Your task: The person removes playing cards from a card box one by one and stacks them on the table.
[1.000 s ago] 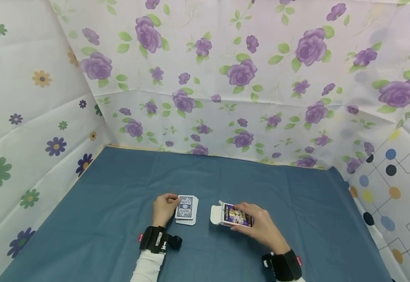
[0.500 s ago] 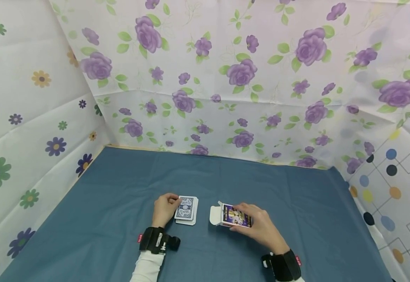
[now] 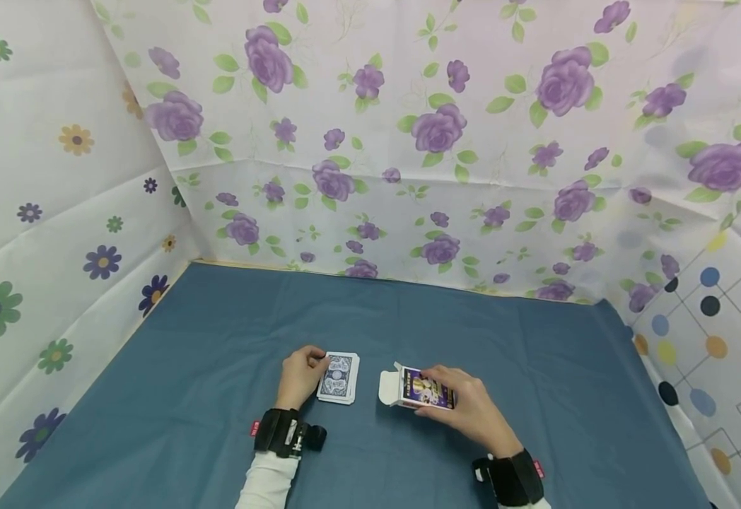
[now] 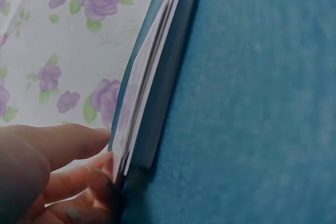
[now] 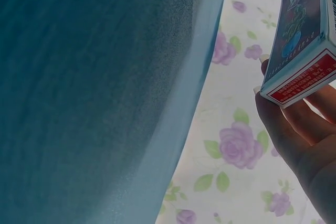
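Note:
A stack of playing cards (image 3: 339, 378) lies back-up on the blue cloth. My left hand (image 3: 300, 375) is at its left edge, thumb and fingers pinching the border of the upper cards. In the left wrist view, the top few playing cards (image 4: 142, 82) stand slightly apart from the thicker block under them. To the right, my right hand (image 3: 466, 403) grips a card box (image 3: 429, 389) between thumb and fingers. The box's white end flap (image 3: 389, 388) hangs open toward the stack. A red-printed end of the box (image 5: 304, 77) shows in the right wrist view; its inside is hidden.
A blue cloth (image 3: 472, 332) covers the table. Behind it hangs a sheet with purple roses (image 3: 437, 127). Patterned sheets close off the left side (image 3: 39, 212) and the right side (image 3: 727, 339). A gap of bare cloth separates the cards from the box.
The upper cards have shifted slightly and now lie more squarely over the stack; its lower border shows less. My left hand has moved slightly with them. The right hand and box stay put.

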Action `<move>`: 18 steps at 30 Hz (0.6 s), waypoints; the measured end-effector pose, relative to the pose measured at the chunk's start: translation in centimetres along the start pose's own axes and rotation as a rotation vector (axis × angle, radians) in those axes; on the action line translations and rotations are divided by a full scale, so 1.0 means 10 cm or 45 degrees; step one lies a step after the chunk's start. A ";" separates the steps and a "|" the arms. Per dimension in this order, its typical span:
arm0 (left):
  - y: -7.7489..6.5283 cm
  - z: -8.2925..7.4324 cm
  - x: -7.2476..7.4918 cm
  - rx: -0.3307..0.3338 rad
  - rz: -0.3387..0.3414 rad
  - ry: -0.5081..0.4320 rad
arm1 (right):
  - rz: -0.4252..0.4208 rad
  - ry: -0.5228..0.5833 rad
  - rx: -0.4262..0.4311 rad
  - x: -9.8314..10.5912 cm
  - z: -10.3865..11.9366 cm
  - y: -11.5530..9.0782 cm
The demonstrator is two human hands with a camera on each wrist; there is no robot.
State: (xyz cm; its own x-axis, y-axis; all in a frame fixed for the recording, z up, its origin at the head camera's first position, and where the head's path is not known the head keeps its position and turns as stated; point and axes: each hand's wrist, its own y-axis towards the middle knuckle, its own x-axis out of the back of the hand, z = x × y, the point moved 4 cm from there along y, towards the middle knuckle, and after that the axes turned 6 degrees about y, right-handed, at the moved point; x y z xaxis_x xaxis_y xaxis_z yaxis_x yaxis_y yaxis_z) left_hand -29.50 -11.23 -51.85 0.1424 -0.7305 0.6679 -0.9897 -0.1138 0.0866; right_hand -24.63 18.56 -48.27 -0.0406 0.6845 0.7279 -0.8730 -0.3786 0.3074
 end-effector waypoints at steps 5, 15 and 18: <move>-0.08 -0.18 0.09 -0.042 0.012 0.093 | -0.009 0.000 0.013 0.01 0.00 0.00; -0.33 -0.82 0.13 -0.319 0.217 0.054 | -0.001 0.015 0.055 0.00 0.03 0.01; -0.39 -0.96 -0.02 -0.378 0.411 -0.046 | 0.002 0.032 0.082 -0.01 0.08 0.01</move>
State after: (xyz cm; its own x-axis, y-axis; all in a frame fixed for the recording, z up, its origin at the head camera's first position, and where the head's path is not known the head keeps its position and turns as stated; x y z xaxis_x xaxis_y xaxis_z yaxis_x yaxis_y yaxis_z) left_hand -25.75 -4.13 -45.23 -0.1794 -0.7206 0.6697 -0.9436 0.3186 0.0901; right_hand -24.32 17.97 -47.89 -0.0547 0.6988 0.7132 -0.8399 -0.4185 0.3457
